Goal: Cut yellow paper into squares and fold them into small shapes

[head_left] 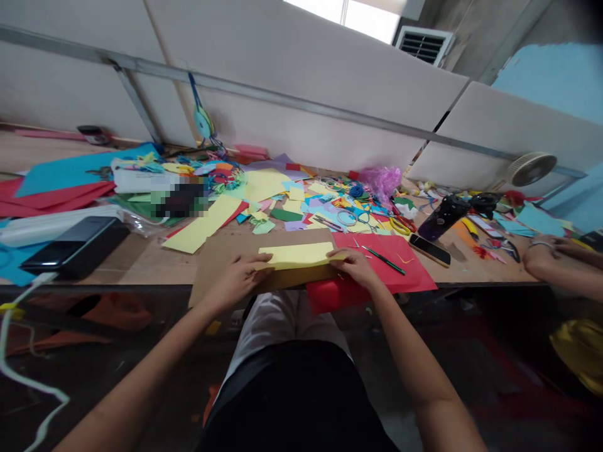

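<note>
A strip of yellow paper point(296, 256) is stretched between my two hands near the table's front edge. My left hand point(245, 274) pinches its left end, and my right hand point(353, 265) grips the right end. Beneath it lies a brown sheet point(221, 251), which reaches past the table edge at the left. Under and beside my right hand is red paper point(409, 267), partly hanging over the edge. On that red paper rests a dark green pen point(384, 259).
Colourful paper scraps point(325, 210) cover the back of the table. A black power bank point(78, 248) with a white cable stands left. At right are a phone point(429, 250), yellow-handled pliers point(400, 225), a dark bottle point(443, 218) and another person's arms point(560, 263).
</note>
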The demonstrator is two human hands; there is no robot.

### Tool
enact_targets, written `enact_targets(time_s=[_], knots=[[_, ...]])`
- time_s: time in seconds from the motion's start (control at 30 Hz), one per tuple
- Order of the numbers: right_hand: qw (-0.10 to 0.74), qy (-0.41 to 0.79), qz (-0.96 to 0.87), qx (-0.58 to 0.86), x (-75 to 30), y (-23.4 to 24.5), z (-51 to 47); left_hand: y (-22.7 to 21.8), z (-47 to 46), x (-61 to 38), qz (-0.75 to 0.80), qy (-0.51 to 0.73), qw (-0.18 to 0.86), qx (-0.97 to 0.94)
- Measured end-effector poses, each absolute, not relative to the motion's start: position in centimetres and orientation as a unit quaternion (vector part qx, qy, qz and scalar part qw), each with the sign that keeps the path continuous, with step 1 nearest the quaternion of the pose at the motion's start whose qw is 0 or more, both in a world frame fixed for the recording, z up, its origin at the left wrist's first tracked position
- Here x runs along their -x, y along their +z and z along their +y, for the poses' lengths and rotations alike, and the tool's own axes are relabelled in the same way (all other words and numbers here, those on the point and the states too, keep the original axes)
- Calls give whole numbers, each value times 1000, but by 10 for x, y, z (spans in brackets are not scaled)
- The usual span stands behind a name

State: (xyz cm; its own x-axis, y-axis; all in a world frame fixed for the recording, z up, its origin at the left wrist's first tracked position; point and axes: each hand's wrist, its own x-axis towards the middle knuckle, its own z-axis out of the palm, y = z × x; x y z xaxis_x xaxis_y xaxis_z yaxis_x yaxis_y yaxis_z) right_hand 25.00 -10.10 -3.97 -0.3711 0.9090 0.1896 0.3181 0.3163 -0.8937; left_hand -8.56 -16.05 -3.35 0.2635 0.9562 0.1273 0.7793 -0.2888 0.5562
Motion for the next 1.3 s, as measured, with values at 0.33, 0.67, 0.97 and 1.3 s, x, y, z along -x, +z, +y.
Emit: enact_targets(time_s=[0.33,0.67,0.97,1.3], knots=[[397,366,-683,491,-235,-44,-91,-30,-147,83,616,297,207,-700],[336,219,-752,524,-231,-36,-93,-25,-153,70,679,171,54,-712],[273,136,-782,544,-229,-34,-96,-24,-160,63,685,141,13,-715],[223,121,-789,559,-229,-31,-99,-22,-164,59,701,106,13,-705]])
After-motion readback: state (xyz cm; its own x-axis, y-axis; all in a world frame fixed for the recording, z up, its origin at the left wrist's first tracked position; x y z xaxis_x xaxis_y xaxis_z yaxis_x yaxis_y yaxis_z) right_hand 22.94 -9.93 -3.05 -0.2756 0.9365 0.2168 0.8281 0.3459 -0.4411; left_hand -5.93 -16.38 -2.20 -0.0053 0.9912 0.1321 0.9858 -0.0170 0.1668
